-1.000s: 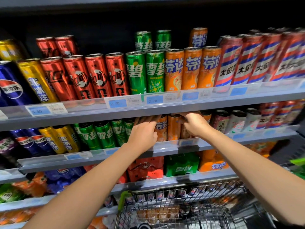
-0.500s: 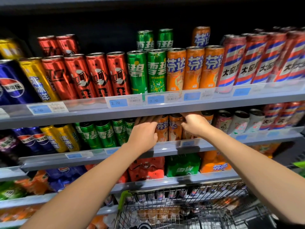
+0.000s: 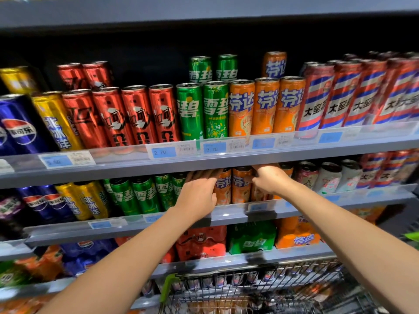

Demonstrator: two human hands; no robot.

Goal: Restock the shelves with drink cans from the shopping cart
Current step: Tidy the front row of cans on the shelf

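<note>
Head view puts the orange cans [image 3: 233, 185] on the middle shelf [image 3: 294, 210] at the centre of the work: a short row of them stands upright behind the shelf lip, between the green cans [image 3: 140, 196] to the left and the pale cans [image 3: 328, 177] to the right. That row looks partly filled, so some of the restocking seems done here. A good deal is left, judging by the shopping cart [image 3: 260, 288] below, where many can tops show through the wire (their colours are too blurred to name).

The right hand [image 3: 269, 180] reaches into the shelf from the right, its fingers [image 3: 257, 172] curled over the top of an orange can at the right end of the row, gripping it near the rim. The left hand [image 3: 197, 196] comes in from the left, and it lies against the leftmost orange can with the fingers extended deep into the gap under the upper shelf [image 3: 204, 163]; whether they wrap a can there I cannot tell, as the tips are in shadow. Both forearms stretch up and forward over the cart, roughly level with the middle shelf.
</note>
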